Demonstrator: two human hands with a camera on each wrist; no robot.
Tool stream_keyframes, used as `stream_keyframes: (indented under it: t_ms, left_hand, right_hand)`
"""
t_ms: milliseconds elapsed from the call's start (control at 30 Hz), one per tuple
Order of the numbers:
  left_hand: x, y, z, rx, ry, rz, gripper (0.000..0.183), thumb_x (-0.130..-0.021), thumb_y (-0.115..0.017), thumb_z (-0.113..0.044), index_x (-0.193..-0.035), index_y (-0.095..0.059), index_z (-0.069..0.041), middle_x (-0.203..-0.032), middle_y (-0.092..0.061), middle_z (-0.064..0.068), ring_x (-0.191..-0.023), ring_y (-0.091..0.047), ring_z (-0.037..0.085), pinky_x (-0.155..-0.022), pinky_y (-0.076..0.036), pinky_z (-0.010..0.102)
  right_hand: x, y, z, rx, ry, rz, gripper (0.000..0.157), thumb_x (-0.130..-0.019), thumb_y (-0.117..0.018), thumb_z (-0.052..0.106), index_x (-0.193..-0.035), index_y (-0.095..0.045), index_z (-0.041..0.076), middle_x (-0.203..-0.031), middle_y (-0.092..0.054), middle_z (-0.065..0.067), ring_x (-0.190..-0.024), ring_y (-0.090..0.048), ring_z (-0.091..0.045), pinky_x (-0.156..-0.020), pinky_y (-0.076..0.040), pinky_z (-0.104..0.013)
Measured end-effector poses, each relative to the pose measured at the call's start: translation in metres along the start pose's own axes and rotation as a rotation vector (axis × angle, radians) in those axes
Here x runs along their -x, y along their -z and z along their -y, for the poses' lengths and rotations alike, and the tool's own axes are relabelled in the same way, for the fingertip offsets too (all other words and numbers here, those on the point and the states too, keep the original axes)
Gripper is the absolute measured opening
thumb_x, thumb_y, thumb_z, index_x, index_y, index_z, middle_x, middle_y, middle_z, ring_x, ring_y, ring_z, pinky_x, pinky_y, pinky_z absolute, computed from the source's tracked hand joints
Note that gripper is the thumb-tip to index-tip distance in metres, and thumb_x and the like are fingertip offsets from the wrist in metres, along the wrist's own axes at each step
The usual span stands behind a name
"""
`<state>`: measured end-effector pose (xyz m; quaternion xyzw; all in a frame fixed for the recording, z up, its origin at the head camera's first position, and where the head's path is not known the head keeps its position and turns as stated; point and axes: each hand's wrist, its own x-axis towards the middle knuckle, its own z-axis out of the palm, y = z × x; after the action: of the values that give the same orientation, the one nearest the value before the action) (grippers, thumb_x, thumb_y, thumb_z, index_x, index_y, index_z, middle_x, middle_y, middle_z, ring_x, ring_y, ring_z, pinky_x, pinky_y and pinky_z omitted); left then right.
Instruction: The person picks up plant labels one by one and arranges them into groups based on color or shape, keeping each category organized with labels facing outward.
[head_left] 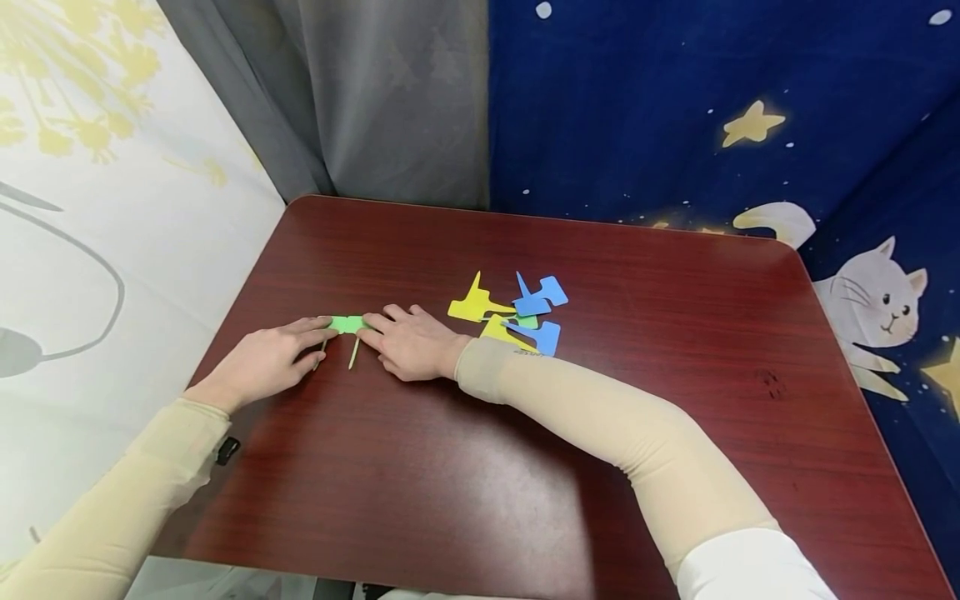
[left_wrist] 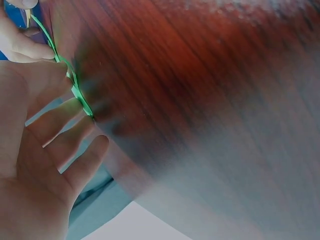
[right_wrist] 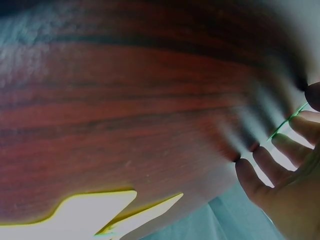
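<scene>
Green plant labels (head_left: 347,325) lie flat at the left of the table, two narrow stakes pointing toward the near edge; how many labels overlap cannot be told. My left hand (head_left: 273,358) touches their left end with fingers extended, its thumb beside a stake. At their right end, the fingertips of my right hand (head_left: 412,343) press down, fingers straight and spread. In the left wrist view, the green strip (left_wrist: 82,100) runs along the fingertips. Only a thin green edge (right_wrist: 280,130) shows under the fingers in the right wrist view.
Right of my right hand lies a loose pile of labels: a yellow label (head_left: 471,308), blue labels (head_left: 546,337) and a partly covered green one (head_left: 529,321). The dark red wooden table (head_left: 675,333) meets curtains at the back and a white patterned cloth (head_left: 150,275) at left.
</scene>
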<state>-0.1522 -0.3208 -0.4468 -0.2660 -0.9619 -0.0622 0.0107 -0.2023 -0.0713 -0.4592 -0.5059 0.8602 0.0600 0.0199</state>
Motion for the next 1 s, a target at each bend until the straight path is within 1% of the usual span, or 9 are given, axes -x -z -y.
stream_keyframes:
  t_ms: [133,300,400,500,633,800,900,1000]
  left_hand:
    - [-0.001,-0.001,0.001,-0.001,-0.007,-0.007,0.043,-0.086,-0.06,-0.027,-0.126,-0.056,-0.014,-0.136,-0.043,0.009,-0.12,-0.044,0.027,-0.075,-0.048,0.046]
    - [-0.004,-0.001,-0.001,-0.001,-0.024,-0.052,0.042,-0.085,-0.06,-0.028,-0.125,-0.057,-0.014,-0.138,-0.04,0.011,-0.126,-0.036,0.03,-0.077,-0.047,0.048]
    - [-0.006,-0.002,-0.004,0.008,-0.032,-0.058,0.044,-0.086,-0.06,-0.029,-0.127,-0.055,-0.014,-0.139,-0.039,0.011,-0.127,-0.035,0.03,-0.082,-0.045,0.049]
    - [-0.007,-0.004,-0.008,0.012,-0.042,-0.038,0.048,-0.087,-0.059,-0.032,-0.131,-0.051,-0.014,-0.141,-0.037,0.01,-0.128,-0.034,0.028,-0.086,-0.044,0.048]
    - [-0.011,-0.005,-0.016,0.024,-0.056,-0.02,0.053,-0.087,-0.06,-0.033,-0.134,-0.047,-0.013,-0.142,-0.035,0.009,-0.129,-0.032,0.027,-0.089,-0.042,0.047]
    - [-0.016,-0.006,-0.024,0.032,-0.07,-0.012,0.055,-0.087,-0.059,-0.033,-0.135,-0.045,-0.011,-0.142,-0.035,0.009,-0.129,-0.033,0.027,-0.095,-0.037,0.047]
    - [-0.019,-0.006,-0.028,0.033,-0.079,-0.009,0.055,-0.087,-0.059,-0.032,-0.135,-0.045,-0.01,-0.142,-0.036,0.009,-0.128,-0.034,0.026,-0.098,-0.034,0.046]
    - [-0.019,-0.006,-0.03,0.037,-0.077,-0.006,0.055,-0.087,-0.059,-0.032,-0.136,-0.044,-0.01,-0.141,-0.036,0.008,-0.129,-0.034,0.025,-0.097,-0.035,0.046]
  right_hand:
    - [0.0,0.0,-0.001,-0.001,-0.001,-0.002,0.055,-0.093,-0.038,0.041,-0.144,-0.023,0.027,-0.147,-0.019,0.003,-0.127,-0.026,-0.021,-0.085,-0.036,-0.04]
    - [0.002,0.003,-0.006,-0.033,0.004,-0.02,0.057,-0.092,-0.041,0.04,-0.144,-0.021,0.026,-0.147,-0.018,0.001,-0.127,-0.026,-0.02,-0.087,-0.038,-0.039]
    - [0.005,0.006,-0.015,-0.041,0.011,-0.04,0.056,-0.092,-0.044,0.038,-0.142,-0.024,0.025,-0.143,-0.025,0.0,-0.126,-0.028,-0.02,-0.086,-0.038,-0.038]
    - [0.011,0.009,-0.025,-0.036,0.007,-0.061,0.053,-0.09,-0.047,0.036,-0.139,-0.031,0.023,-0.134,-0.034,0.001,-0.121,-0.032,-0.02,-0.084,-0.039,-0.037]
    - [0.023,0.011,-0.041,-0.017,-0.017,-0.081,0.046,-0.089,-0.051,0.035,-0.132,-0.04,0.024,-0.122,-0.042,0.002,-0.114,-0.037,-0.019,-0.08,-0.04,-0.035]
    - [0.04,0.011,-0.057,-0.001,-0.021,-0.11,0.04,-0.087,-0.053,0.033,-0.126,-0.046,0.024,-0.115,-0.044,0.002,-0.107,-0.04,-0.019,-0.077,-0.04,-0.036]
    - [0.051,0.012,-0.065,-0.007,-0.019,-0.115,0.037,-0.087,-0.053,0.031,-0.123,-0.049,0.023,-0.111,-0.045,0.002,-0.104,-0.04,-0.02,-0.077,-0.04,-0.037]
    - [0.063,0.012,-0.075,-0.015,-0.026,-0.116,0.033,-0.088,-0.054,0.03,-0.12,-0.051,0.023,-0.108,-0.046,0.003,-0.101,-0.04,-0.019,-0.08,-0.04,-0.039]
